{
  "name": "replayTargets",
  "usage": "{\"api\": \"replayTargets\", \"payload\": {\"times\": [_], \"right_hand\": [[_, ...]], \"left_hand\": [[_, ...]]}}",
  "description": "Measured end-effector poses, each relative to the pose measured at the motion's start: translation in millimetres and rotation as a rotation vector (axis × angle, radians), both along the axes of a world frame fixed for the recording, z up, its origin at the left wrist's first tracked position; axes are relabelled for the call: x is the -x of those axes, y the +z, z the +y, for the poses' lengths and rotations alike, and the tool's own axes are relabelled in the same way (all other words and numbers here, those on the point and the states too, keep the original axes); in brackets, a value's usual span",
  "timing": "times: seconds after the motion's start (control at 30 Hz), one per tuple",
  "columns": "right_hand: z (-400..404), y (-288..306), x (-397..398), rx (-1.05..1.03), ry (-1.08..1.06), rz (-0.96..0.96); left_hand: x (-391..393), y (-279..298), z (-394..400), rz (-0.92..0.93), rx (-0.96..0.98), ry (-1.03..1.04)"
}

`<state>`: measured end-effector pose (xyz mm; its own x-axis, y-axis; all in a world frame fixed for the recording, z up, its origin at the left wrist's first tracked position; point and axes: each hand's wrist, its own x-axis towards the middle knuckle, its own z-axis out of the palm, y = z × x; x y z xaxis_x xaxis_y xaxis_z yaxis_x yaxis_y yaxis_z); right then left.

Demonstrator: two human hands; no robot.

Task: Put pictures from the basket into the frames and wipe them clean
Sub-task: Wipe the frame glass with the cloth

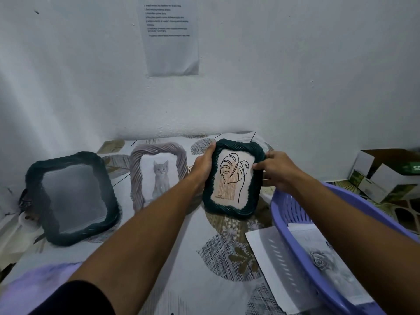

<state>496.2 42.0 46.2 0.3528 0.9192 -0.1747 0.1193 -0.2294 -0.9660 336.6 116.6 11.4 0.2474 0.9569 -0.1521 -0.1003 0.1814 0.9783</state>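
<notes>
I see the dark green frame [234,178] with the leaf picture propped on the table's far side, right of the cat frame [158,173]. My left hand [203,165] grips its left edge, my right hand [276,169] pinches its right. I judge it filled; next, wiping, or the empty frame [72,198].

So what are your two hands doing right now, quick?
Left hand: grips the left edge of the dark green leaf-picture frame.
Right hand: fingers pinch that frame's right edge.

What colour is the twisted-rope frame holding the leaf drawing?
Dark green twisted-rope frame, gripped by both hands; clearest in the head view.
</notes>
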Motion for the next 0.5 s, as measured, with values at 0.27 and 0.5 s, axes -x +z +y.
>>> {"api": "replayTargets", "payload": {"times": [0.27, 0.5], "right_hand": [[6.6, -2.3, 1.4, -0.012, 0.002, -0.012], [5.0, -5.2, 4.9, -0.024, 0.004, -0.079]], "left_hand": [[-4.7, -5.5, 11.4, -0.018, 0.012, 0.01], [-6.1, -3.8, 14.2, 0.148, -0.023, 0.103]]}}
